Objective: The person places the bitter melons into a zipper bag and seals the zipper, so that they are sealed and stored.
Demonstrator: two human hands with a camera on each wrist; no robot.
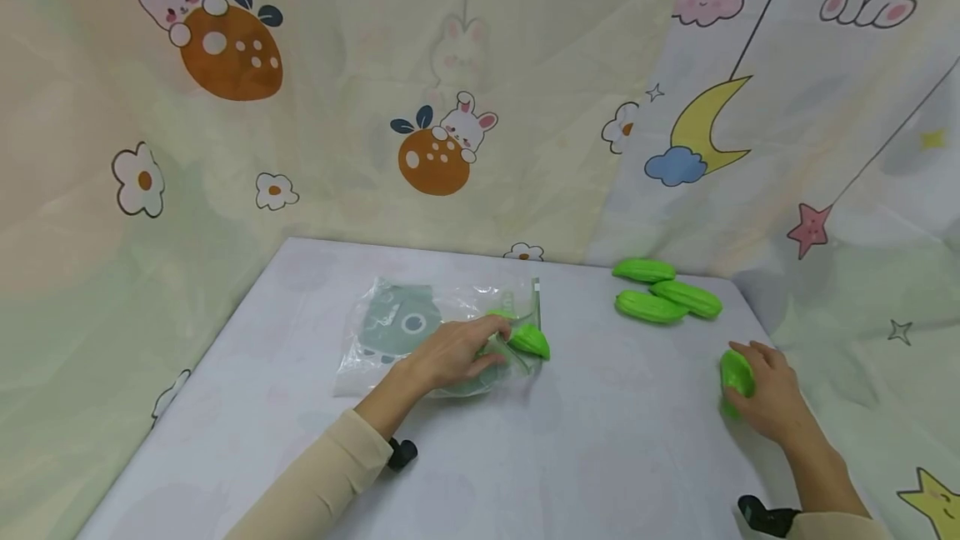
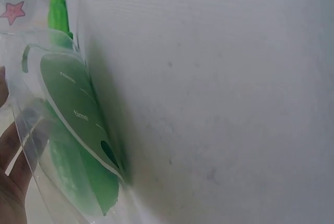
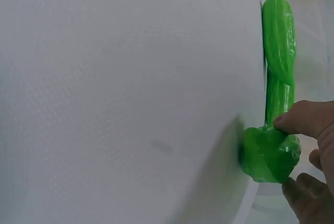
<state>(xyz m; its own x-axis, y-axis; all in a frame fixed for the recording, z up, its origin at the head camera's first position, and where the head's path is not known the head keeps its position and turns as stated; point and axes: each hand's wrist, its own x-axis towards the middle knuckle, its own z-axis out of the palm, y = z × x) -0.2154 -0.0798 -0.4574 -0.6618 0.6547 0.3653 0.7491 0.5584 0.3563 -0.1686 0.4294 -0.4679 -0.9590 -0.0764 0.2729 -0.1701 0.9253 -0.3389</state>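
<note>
My left hand [image 1: 452, 352] grips a clear zip bag [image 1: 351, 369] near its mouth at the right, fingers curled about the film. A green toy cucumber [image 1: 529, 342] shows at that mouth, partly inside. Through the film in the left wrist view, another green length [image 2: 78, 172] lies under the printed "name" and "time" panel [image 2: 73, 93]. At the table's right edge, my right hand [image 1: 768, 390] pinches a ridged green toy cucumber [image 1: 737, 375] between thumb and fingers. The right wrist view shows that cucumber end-on [image 3: 269, 153], close over the tabletop.
Several more green toy cucumbers [image 1: 648, 307] lie in a small group at the table's back right. The white table [image 1: 600, 457] meets a hanging cloth [image 1: 337, 107] with cartoon prints at its back and sides. Black wrist mounts [image 1: 765, 515] sit below both hands.
</note>
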